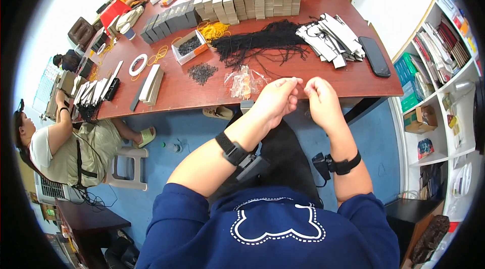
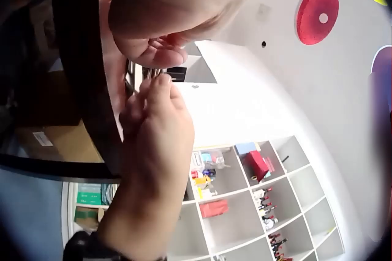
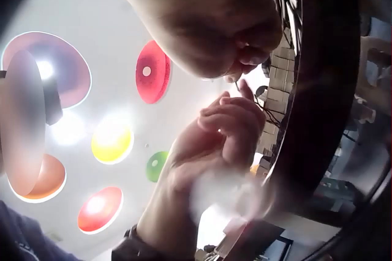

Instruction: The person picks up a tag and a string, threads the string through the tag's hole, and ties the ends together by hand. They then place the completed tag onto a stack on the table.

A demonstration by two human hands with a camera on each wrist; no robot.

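Both hands are raised in front of the table's near edge, fingertips almost meeting. My left hand [image 1: 277, 101] has its fingers curled and its thumb pressed to the index finger. Facing it, my right hand [image 1: 323, 103] pinches with thumb and forefinger. A thin black cord [image 3: 270, 109] shows beside the fingertips in the right wrist view, with a short dark strand between the two hands; most of it is hidden by the fingers. Beyond the hands lies a heap of black cords [image 1: 262, 42]. Nearest on the tabletop is a crumpled clear plastic bag [image 1: 237, 87].
Small dark pieces [image 1: 203, 73] lie by an open box [image 1: 191, 49]. White tags [image 1: 331, 42] and a phone [image 1: 375, 57] are at the right. Stacked card blocks [image 1: 252, 1] line the back of the red-brown table [image 1: 177, 95]. Another person [image 1: 60, 148] sits at left.
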